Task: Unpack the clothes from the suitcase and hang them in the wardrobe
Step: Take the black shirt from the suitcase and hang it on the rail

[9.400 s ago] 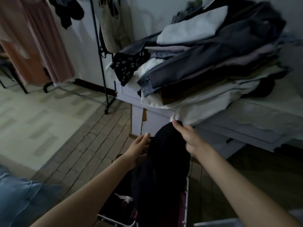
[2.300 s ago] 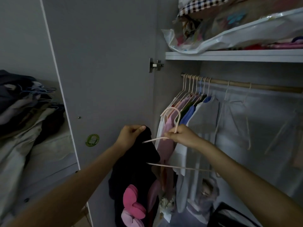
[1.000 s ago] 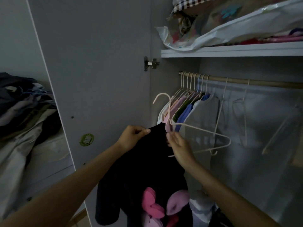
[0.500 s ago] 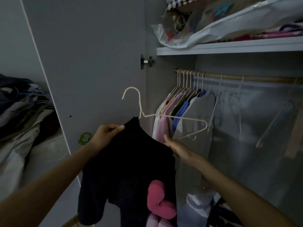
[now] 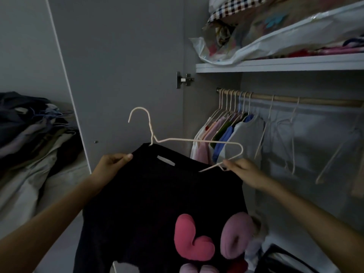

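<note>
Black sweater (image 5: 157,194) half-threaded on wire hanger (image 5: 177,140) | left hand (image 5: 110,166) pinches shoulder | right hand (image 5: 244,170) grips hanger end | hanging on wardrobe rod (image 5: 315,99) not yet done

Left hand (image 5: 110,166): arm reaching forward, thumb and fingers pinching cloth. Right hand (image 5: 244,171): arm extending forward, fingertips pinching a thin wire.

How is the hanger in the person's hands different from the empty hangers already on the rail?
The held hanger is off the wooden rail, tilted, its left end inside the black sweater; the empty hangers hook on the rail and dangle bare. The right hand pinches the held one; nothing touches the others. Both are thin, pale wire.
</note>
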